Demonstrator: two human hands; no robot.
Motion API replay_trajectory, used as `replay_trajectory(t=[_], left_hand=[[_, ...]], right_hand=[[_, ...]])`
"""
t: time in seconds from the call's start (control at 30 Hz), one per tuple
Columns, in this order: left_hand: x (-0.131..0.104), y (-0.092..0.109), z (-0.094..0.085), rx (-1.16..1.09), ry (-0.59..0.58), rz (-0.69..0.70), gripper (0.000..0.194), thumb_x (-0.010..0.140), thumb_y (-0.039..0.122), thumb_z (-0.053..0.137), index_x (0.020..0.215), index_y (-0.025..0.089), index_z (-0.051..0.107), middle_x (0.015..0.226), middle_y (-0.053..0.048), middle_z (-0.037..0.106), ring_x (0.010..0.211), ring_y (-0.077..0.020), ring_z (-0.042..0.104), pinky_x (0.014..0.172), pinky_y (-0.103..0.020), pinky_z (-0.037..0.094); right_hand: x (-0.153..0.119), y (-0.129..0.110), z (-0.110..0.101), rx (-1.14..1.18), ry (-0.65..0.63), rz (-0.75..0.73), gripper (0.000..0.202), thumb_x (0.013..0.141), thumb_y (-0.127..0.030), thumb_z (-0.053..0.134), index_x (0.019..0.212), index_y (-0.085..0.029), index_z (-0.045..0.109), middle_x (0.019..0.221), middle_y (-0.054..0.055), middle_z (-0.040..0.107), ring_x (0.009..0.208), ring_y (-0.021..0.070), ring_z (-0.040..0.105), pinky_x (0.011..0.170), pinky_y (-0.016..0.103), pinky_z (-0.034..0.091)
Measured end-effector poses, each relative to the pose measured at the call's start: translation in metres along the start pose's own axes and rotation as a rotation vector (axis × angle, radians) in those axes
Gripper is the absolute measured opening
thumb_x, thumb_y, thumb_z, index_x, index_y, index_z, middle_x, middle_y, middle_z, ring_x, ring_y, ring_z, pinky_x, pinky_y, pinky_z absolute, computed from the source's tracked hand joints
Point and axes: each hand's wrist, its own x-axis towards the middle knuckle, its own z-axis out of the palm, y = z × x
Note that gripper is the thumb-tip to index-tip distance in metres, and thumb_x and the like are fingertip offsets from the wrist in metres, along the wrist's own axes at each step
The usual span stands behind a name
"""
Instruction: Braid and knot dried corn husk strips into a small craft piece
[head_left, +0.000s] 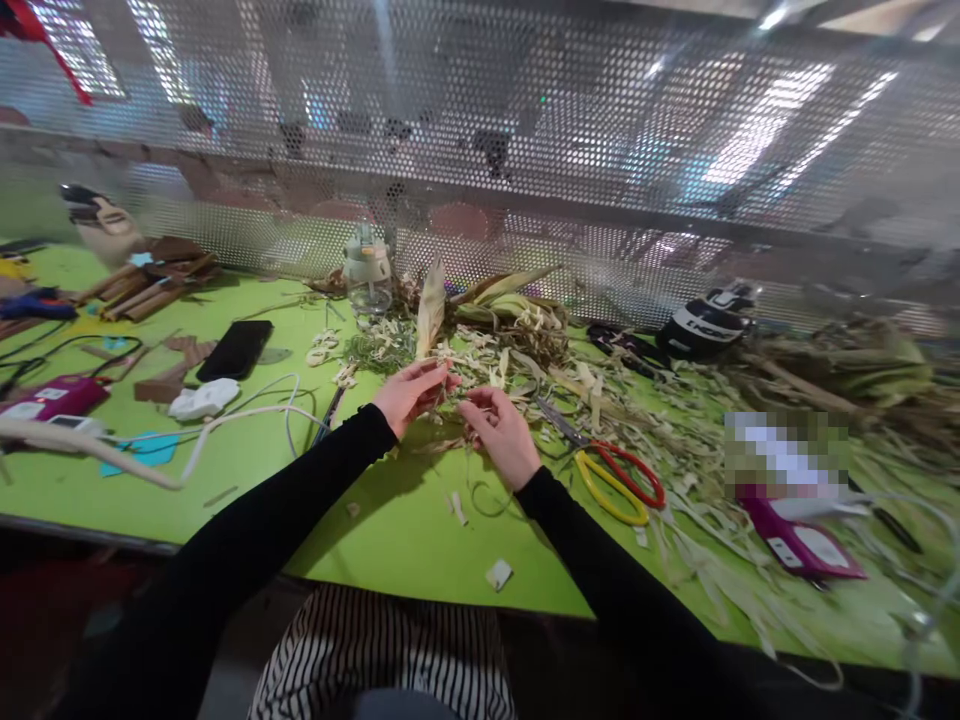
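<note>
Over the green table, my left hand [415, 395] is closed, its thumb and fingertips pinched together. My right hand [504, 430] faces it a short way off, with the fingers curled in a pinch as well. Whatever sits between the fingertips is too small to make out. Pale corn husk scraps [589, 385] lie just behind and to the right of the hands. A dried corn husk [431, 310] stands upright beyond my left hand. Scissors [615, 482] with one red and one yellow handle rest to the right of my right hand, blades toward it.
A black phone [235, 350] and a white plug [204, 398] with a cable lie left. Magenta devices [806, 540] are at both sides. A clear bottle [368, 270] stands at the back before a perforated metal screen [480, 120]. Long husks [847, 365] spread over the right side.
</note>
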Motion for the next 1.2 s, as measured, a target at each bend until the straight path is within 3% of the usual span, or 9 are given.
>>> replay_trajectory(t=[0.17,0.23,0.5,0.77,1.0,1.1,1.2], left_hand=[[0.002,-0.003,0.001,-0.004,0.026,0.006,0.02,0.066,0.015,0.075,0.083,0.013,0.067,0.075,-0.001,0.068,0.06,-0.0052,0.058,0.053,-0.015,0.043],[0.003,-0.004,0.001,0.004,0.011,0.008,0.02,0.065,0.013,0.075,0.083,0.013,0.067,0.076,-0.001,0.068,0.062,-0.0051,0.058,0.056,-0.016,0.044],[0.004,-0.011,0.002,0.093,0.014,0.056,0.025,0.059,0.007,0.075,0.083,0.011,0.069,0.076,-0.002,0.069,0.065,-0.0076,0.058,0.068,-0.022,0.048],[0.025,0.003,-0.012,0.096,0.158,0.187,0.022,0.062,0.006,0.071,0.083,0.012,0.068,0.07,0.001,0.066,0.061,-0.0058,0.055,0.07,-0.022,0.047],[0.047,0.012,-0.021,0.114,0.274,0.243,0.022,0.063,0.009,0.072,0.084,0.012,0.066,0.067,0.002,0.064,0.059,-0.0054,0.054,0.068,-0.021,0.047],[0.056,0.013,-0.027,0.139,0.323,0.248,0.022,0.067,0.012,0.071,0.089,0.012,0.065,0.072,0.001,0.064,0.061,-0.0054,0.055,0.068,-0.021,0.048],[0.065,0.014,-0.032,0.17,0.353,0.235,0.022,0.081,0.022,0.064,0.1,0.012,0.062,0.092,-0.004,0.064,0.077,-0.0111,0.06,0.073,-0.028,0.051]], right_hand=[[0.012,0.001,0.014,0.023,-0.048,-0.029,0.031,0.072,-0.048,0.065,0.079,-0.019,0.058,0.062,-0.003,0.054,0.049,0.0097,0.049,0.039,0.021,0.043],[0.014,0.004,0.016,0.039,-0.047,-0.031,0.031,0.073,-0.048,0.063,0.074,-0.018,0.056,0.056,-0.005,0.05,0.043,0.0076,0.043,0.037,0.02,0.04],[0.016,0.01,0.008,0.011,0.095,-0.098,0.032,0.07,-0.048,0.066,0.081,-0.02,0.055,0.066,-0.002,0.055,0.051,0.0099,0.047,0.04,0.022,0.042],[0.019,0.019,0.005,-0.072,0.107,-0.146,0.027,0.072,-0.044,0.062,0.08,-0.02,0.057,0.063,-0.002,0.056,0.052,0.0116,0.048,0.044,0.024,0.04],[0.012,0.018,0.0,-0.167,0.157,-0.224,0.025,0.072,-0.044,0.061,0.077,-0.019,0.059,0.067,0.0,0.059,0.061,0.0143,0.052,0.058,0.027,0.043],[0.009,0.016,0.0,-0.183,0.164,-0.254,0.024,0.074,-0.043,0.06,0.078,-0.019,0.06,0.069,0.001,0.06,0.062,0.0147,0.052,0.061,0.028,0.043],[0.008,0.015,0.001,-0.19,0.154,-0.275,0.023,0.075,-0.043,0.06,0.078,-0.02,0.061,0.069,0.001,0.06,0.061,0.0148,0.051,0.059,0.028,0.042]])
